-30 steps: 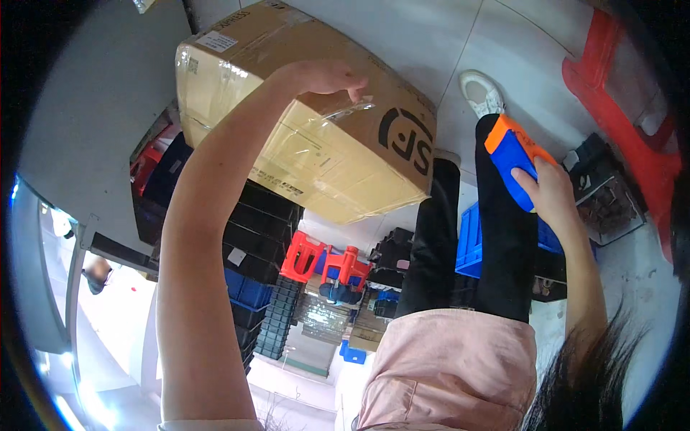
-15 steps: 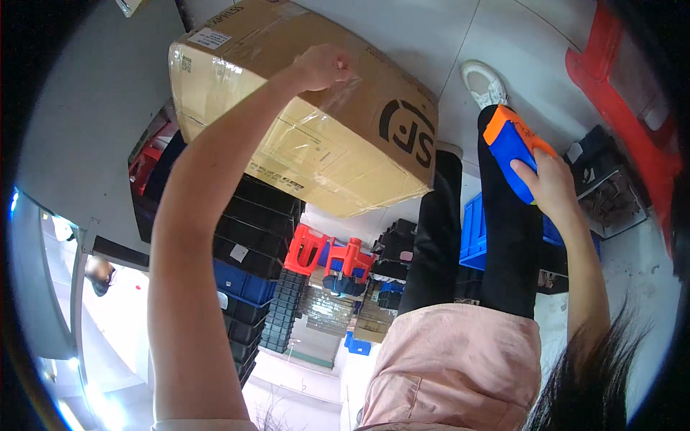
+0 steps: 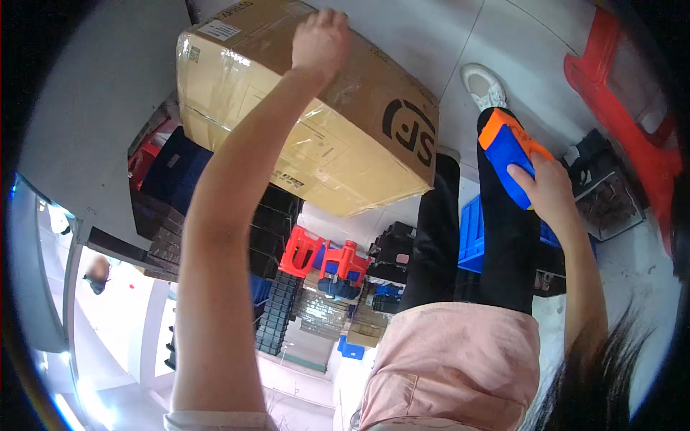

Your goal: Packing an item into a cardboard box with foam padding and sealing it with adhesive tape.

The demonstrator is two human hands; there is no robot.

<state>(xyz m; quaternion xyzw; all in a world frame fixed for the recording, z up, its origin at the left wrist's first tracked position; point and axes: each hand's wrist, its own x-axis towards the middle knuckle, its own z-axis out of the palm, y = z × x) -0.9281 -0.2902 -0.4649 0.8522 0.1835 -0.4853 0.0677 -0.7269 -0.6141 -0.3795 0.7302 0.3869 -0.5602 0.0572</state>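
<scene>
A large brown cardboard box (image 3: 316, 144) with clear tape along its edges stands tilted in front of me. My left hand (image 3: 321, 44) rests on its upper face, the fingers reaching toward the far edge with their tips partly hidden. Held in my right hand (image 3: 550, 183) is a blue-and-orange hand-held tool (image 3: 512, 159), its orange end pointing away from me; the exact kind does not show. Thumb and fingers wrap around its body, over my right leg and apart from the box.
Red plastic stools (image 3: 323, 257) and stacked black crates (image 3: 273, 215) lie beyond the box's near side. A blue crate (image 3: 471, 233) is behind my legs. To the right are a red plastic frame (image 3: 618, 100) and a bin (image 3: 611, 201); a grey panel (image 3: 86, 122) rises at left.
My left hand has moved farther along the top of the box, from a closed fist to fingers stretched forward. The right hand and its tool have barely shifted.
</scene>
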